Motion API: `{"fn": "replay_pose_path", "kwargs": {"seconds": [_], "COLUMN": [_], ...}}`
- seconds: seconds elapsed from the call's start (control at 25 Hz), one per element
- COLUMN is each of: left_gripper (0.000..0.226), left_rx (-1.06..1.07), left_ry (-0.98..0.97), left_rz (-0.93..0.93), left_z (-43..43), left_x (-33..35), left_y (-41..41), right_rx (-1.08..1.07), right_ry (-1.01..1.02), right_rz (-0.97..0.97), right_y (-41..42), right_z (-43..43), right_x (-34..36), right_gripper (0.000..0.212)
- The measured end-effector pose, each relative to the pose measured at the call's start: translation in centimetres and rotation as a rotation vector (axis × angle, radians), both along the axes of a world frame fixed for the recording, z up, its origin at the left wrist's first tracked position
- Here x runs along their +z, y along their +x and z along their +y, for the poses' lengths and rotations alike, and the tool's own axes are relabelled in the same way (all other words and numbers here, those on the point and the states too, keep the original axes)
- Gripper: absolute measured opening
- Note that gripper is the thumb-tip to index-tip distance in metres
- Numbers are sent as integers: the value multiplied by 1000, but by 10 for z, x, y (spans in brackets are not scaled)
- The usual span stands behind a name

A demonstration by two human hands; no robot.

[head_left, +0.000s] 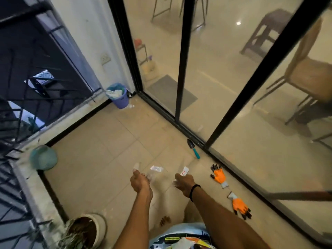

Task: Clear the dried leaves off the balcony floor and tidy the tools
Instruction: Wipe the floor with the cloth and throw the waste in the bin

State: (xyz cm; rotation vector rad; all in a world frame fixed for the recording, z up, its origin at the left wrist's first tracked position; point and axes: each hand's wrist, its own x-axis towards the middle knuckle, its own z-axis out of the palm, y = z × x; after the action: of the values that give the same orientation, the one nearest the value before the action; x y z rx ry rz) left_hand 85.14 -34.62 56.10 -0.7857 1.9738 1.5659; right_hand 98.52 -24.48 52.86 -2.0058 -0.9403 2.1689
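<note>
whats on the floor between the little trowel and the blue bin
In the head view, mostly bare floor tiles lie between the trowel and the blue bin; only small white scraps sit right beside the bin.

Mid balcony floor is bare tile, w/ a wide free lane fwd to the far corner, where a blue bin stands. Door-side edge: trowel, far glove & near glove lie just beside the glass door, which shuts off that side. Railing-side edge: teal pot, plant pot at near corner. Clear bag, gripped by left hand & right hand, spans the space btwn them.
</note>
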Motion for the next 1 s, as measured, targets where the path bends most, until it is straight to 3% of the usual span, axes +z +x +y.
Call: {"fn": "replay_pose_path", "kwargs": {"seconds": [0.2,0.4,0.6,0.8,0.92,1.0], "left_gripper": [46,49,50,50,65,64], "left_rx": [76,208,242,185,87,-9], "left_ry": [-45,-40,19,3,-89,-152], "left_rz": [-10,32,82,108,109,112], "left_z": [36,87,129,150,149,147], "left_x": [-17,-11,6,-2,-12,-12], "left_y": [-84,-179,-274,-388,-468,-513], "right_rx": [148,210,354,331,335,263], "right_ry": [79,89,103,91,72,81], "right_rz": [31,57,59,34,3,-37], "right_y": [-118,-235,-346,-457,-525,-561], "right_z": [65,132,172,187,186,181], "right_x": [-6,8,17,19,15,15], "right_gripper": [27,13,16,10,13,9]}}
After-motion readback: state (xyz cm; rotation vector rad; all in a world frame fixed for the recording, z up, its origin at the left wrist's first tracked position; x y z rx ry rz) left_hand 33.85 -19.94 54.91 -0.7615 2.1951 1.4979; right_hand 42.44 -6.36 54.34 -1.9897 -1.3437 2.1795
